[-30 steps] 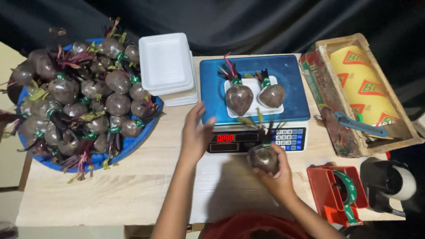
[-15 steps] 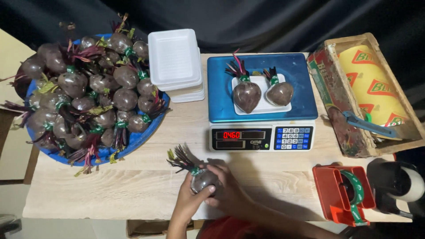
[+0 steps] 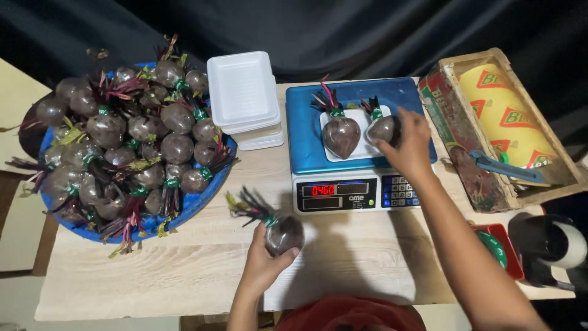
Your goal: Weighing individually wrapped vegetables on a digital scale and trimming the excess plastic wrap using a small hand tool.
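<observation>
Your surface (image 3: 184,276) is a pale wood-grain top with a dark cloth hung behind it; little else of the room shows beyond a strip of light floor at the left edge.

Well to the left of your left hand (image 3: 264,265), the blue basin (image 3: 202,199) is heaped with wrapped beets (image 3: 128,141), so most of the work looks to be ahead of you. Up beyond that hand stands a stack of white trays (image 3: 244,92), unused. To the right of your right hand (image 3: 409,146) lies a wooden box (image 3: 459,70) with a yellow roll of wrap (image 3: 508,116) in it, and lower on that side are a red tape holder (image 3: 499,245) and a black dispenser (image 3: 548,245).

The blue scale (image 3: 355,147) sits under your right hand, its red display lit. On it, a white tray (image 3: 361,150) carries two beets. Your right grip is curled onto the right-hand beet on the tray (image 3: 381,129); whether it has closed fully I cannot tell. The other beet on the tray (image 3: 340,136) lies just to the left of that hand, untouched.

Your left grip is closed around a loose beet (image 3: 283,234), its stalks pointing up and left, held just over the surface in front of the scale. That portion looks to be mid-weighing and not yet wrapped.
</observation>
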